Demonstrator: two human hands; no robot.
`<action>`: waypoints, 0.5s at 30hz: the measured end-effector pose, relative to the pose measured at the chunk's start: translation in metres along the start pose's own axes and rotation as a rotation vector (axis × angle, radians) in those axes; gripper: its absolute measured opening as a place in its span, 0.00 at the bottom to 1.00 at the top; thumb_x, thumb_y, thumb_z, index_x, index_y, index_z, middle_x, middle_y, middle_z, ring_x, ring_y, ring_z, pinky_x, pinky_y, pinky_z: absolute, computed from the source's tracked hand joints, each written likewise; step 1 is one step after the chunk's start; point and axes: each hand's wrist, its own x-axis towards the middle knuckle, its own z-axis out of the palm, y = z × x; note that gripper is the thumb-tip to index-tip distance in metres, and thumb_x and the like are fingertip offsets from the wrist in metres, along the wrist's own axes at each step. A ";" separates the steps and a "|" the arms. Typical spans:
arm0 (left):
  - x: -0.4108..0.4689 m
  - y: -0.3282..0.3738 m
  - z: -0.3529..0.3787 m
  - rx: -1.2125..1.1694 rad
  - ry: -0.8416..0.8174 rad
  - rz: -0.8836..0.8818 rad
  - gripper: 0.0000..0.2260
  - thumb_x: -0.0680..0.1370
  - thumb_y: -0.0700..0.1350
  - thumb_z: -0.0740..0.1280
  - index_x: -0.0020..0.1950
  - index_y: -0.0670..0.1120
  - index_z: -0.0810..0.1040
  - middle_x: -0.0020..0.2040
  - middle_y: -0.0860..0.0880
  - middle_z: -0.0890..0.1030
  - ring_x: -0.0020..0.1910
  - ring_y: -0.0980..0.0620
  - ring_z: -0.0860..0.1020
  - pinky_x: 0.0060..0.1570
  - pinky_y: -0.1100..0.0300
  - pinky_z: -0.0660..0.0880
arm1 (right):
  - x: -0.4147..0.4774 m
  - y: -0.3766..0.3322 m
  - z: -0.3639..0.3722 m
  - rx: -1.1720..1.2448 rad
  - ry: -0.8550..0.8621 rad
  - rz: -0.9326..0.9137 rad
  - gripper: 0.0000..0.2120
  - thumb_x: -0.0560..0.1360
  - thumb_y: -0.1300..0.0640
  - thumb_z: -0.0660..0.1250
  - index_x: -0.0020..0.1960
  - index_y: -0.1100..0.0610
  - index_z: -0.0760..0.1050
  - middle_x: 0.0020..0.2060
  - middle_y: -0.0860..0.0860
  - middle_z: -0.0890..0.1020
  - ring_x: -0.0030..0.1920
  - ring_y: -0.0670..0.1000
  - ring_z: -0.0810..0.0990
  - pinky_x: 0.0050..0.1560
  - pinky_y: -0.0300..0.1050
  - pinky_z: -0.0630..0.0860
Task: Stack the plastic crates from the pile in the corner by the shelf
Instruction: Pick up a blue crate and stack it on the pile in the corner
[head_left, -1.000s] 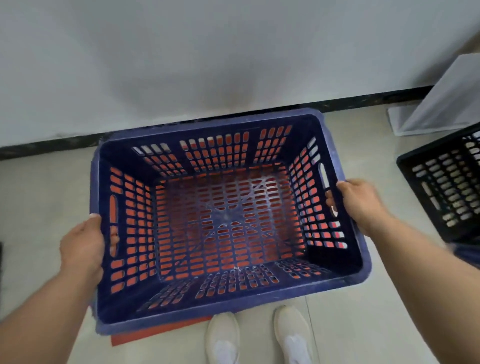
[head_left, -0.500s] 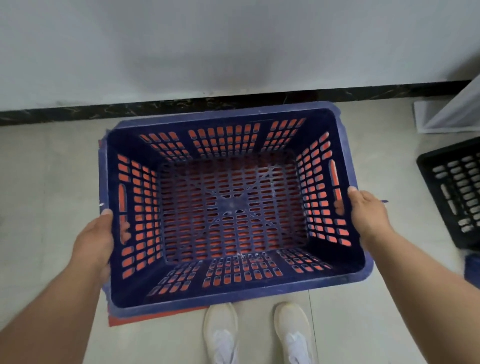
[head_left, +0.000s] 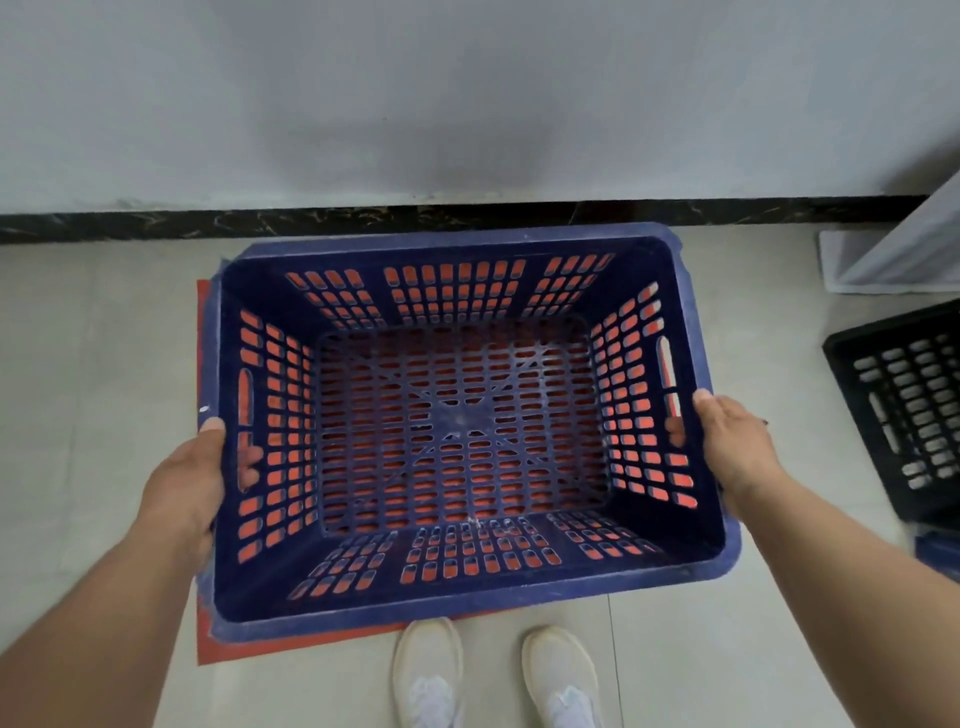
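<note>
the person stands facing the wall (head_left: 467, 93), looking down at a dark blue crate (head_left: 467, 592) held out in front of them over the pale tiled floor (head_left: 93, 364). the left hand (head_left: 187, 483) grips the crate's left short side, thumb laid on top of the rim and fingers (head_left: 249, 467) curled in through the handle slot, where their tips show on the inside. the right hand (head_left: 732, 441) does the same on the opposite side, thumb up on the rim, fingertips just poking through the slot there. both are grasping the blue crate, neither one loose. the crate is open side up, roughly level, its long sides running parallel to the dark marbled skirting (head_left: 363, 221) at the foot of the wall. directly under it is a red crate (head_left: 291, 644): its rim peeks out along the left edge and the near left corner, and red shows through the slots in the blue walls and base. i can't tell whether the blue one is fully seated in the red one or hanging just above it. the person's two white shoes (head_left: 428, 675) are planted just behind the near rim. off to the right, well apart, a black crate (head_left: 904, 410) sits on the floor, cut off by the edge of view, with a bit of something blue (head_left: 935, 556) just below it. beyond that, near the wall, stands a white panel (head_left: 893, 254) on a white base.
</note>
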 end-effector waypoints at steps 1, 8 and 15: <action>0.000 0.000 -0.001 -0.001 0.012 0.009 0.23 0.80 0.61 0.57 0.54 0.43 0.80 0.45 0.43 0.83 0.41 0.44 0.80 0.50 0.43 0.78 | -0.002 -0.001 0.000 0.005 0.008 0.007 0.17 0.81 0.50 0.54 0.54 0.62 0.75 0.44 0.60 0.82 0.43 0.60 0.80 0.43 0.48 0.77; -0.012 0.001 -0.021 -0.098 0.040 0.001 0.20 0.79 0.57 0.62 0.52 0.41 0.81 0.45 0.41 0.83 0.39 0.44 0.79 0.47 0.47 0.79 | -0.017 -0.024 -0.006 0.028 0.029 -0.024 0.16 0.80 0.53 0.57 0.48 0.63 0.77 0.38 0.58 0.80 0.39 0.58 0.78 0.41 0.49 0.76; -0.047 -0.004 -0.073 -0.210 0.021 -0.058 0.11 0.77 0.44 0.65 0.53 0.39 0.81 0.42 0.39 0.82 0.37 0.43 0.78 0.42 0.47 0.80 | -0.053 -0.080 -0.023 -0.055 -0.023 -0.127 0.17 0.80 0.52 0.57 0.49 0.65 0.77 0.40 0.60 0.81 0.39 0.59 0.79 0.46 0.56 0.78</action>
